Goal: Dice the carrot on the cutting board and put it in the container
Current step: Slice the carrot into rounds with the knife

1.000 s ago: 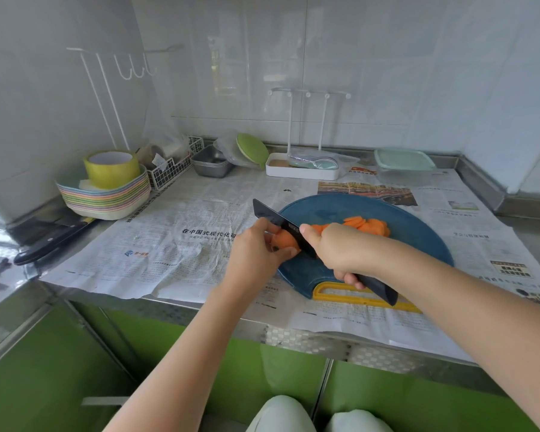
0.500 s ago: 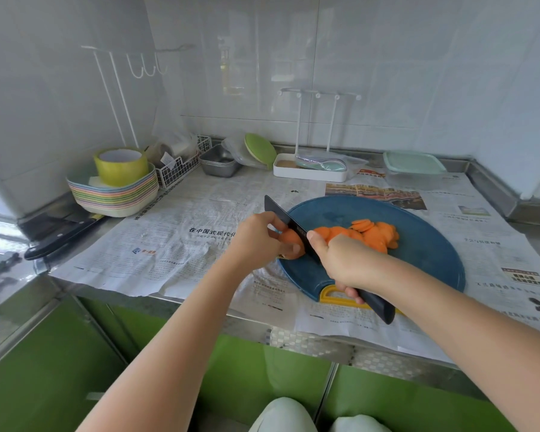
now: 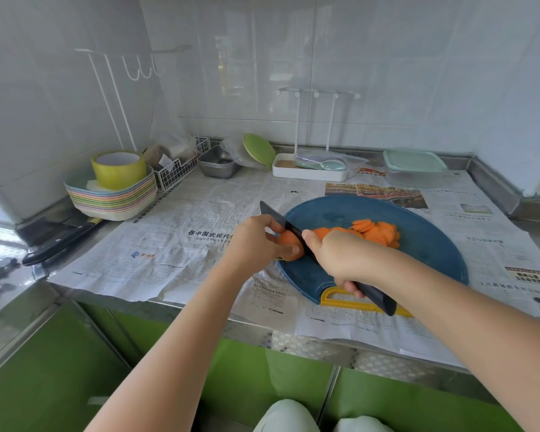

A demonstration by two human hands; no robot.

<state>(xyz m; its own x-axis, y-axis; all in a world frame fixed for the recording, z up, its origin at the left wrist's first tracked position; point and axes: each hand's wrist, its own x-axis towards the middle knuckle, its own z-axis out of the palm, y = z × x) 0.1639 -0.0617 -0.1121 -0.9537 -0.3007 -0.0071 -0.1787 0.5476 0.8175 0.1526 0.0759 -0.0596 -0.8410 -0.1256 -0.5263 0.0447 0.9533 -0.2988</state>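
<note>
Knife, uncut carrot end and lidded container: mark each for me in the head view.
knife point(image 3: 282, 221), head view, middle of the exposed black blade
carrot end point(image 3: 289, 239), head view, orange stub left of the blade
container point(image 3: 413, 159), head view, centre of its mint-green lid

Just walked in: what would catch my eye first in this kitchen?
The orange carrot on the round blue board stands out: the left hand pinches it while the right hand grips a black knife across it. A heap of slices lies on the board just right of the blade. At far left, pastel plates are stacked by the wall.
</note>
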